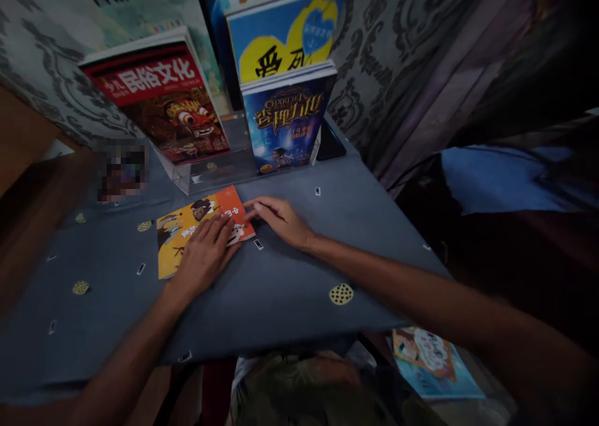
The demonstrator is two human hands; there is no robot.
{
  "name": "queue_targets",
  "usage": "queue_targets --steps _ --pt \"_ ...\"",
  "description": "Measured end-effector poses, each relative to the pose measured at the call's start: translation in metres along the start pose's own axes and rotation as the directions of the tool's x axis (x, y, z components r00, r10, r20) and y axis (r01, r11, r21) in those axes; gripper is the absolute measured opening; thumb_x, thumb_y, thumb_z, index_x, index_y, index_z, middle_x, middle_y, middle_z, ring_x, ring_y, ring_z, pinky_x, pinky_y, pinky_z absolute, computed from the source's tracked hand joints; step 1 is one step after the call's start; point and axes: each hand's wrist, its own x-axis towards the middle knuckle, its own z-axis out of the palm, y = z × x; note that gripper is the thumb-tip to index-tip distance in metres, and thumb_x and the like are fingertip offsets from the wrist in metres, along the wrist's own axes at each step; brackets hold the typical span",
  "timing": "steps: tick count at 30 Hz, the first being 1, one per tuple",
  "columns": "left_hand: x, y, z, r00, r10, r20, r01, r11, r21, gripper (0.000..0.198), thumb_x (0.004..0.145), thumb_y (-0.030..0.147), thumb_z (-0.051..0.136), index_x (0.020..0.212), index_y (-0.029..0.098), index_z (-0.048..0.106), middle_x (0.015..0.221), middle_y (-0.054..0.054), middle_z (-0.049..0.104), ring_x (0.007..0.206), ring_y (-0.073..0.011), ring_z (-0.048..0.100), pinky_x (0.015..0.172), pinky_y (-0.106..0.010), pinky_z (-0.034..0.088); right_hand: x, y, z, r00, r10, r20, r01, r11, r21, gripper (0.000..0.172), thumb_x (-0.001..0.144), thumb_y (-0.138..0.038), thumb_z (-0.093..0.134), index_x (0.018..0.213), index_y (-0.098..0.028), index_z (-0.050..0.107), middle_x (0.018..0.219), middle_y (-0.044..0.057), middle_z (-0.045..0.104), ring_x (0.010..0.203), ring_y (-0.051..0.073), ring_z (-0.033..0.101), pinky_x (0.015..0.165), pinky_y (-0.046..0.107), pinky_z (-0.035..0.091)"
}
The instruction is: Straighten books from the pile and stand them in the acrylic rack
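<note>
An orange and yellow picture book (187, 229) lies flat on the grey-blue tablecloth (262, 301). My left hand (206, 254) rests palm down on the book's lower right part, fingers stretched out. My right hand (279, 219) lies flat beside it, fingertips touching the book's right edge. Neither hand grips anything.
A clear stand (219, 164) at the back holds a red book with a mask cover (161, 98), a dark blue book (285, 117) and a blue and yellow book (285, 33) behind it. Another light blue book (433, 363) lies below the table's right edge. A patterned wall stands behind.
</note>
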Motion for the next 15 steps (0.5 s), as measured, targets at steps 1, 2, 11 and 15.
queue_targets --steps 1,2,11,15 --pt "-0.0008 0.0005 0.0006 1.0 -0.001 -0.011 0.001 1.0 0.008 0.035 0.101 0.036 0.05 0.126 0.013 0.059 0.125 -0.018 0.067 0.121 -0.0309 0.062 0.1 -0.046 0.053 -0.0005 -0.001 -0.0005 1.0 0.001 0.017 -0.001 1.0 0.01 0.034 0.101 -0.034 0.044 0.114 -0.017 0.07 0.094 0.007 0.078 0.091 0.019 0.072 0.087 0.034 0.054" --pt "-0.0014 0.001 0.001 1.0 -0.004 -0.011 0.004 1.0 0.013 0.034 0.101 0.036 0.05 0.126 0.013 0.059 0.124 -0.017 0.068 0.12 -0.0305 0.063 0.1 -0.046 0.054 -0.0011 -0.002 -0.001 1.0 0.003 0.027 -0.003 1.0 0.019 0.034 0.102 -0.035 0.044 0.114 -0.018 0.07 0.093 0.007 0.078 0.092 0.019 0.072 0.088 0.035 0.054" --pt "-0.0004 0.0039 0.0007 1.0 -0.022 -0.021 0.022 1.0 0.004 0.03 0.102 0.031 0.048 0.122 0.014 0.063 0.121 -0.015 0.072 0.119 -0.029 0.065 0.099 -0.045 0.055 -0.0038 -0.0069 -0.0036 0.999 -0.003 0.039 0.003 1.0 -0.016 0.034 0.105 -0.036 0.042 0.115 -0.019 0.069 0.095 0.006 0.078 0.094 0.019 0.072 0.092 0.036 0.053" --pt "0.0012 0.0051 -0.0006 0.999 -0.042 -0.009 0.041 0.999 -0.026 0.03 0.103 0.029 0.047 0.123 0.014 0.064 0.12 -0.015 0.072 0.119 -0.0286 0.066 0.101 -0.046 0.055 -0.0039 -0.0072 -0.0037 0.999 0.001 0.038 0.0 1.0 -0.028 0.035 0.105 -0.037 0.041 0.116 -0.018 0.069 0.096 0.006 0.078 0.095 0.018 0.072 0.093 0.035 0.052"
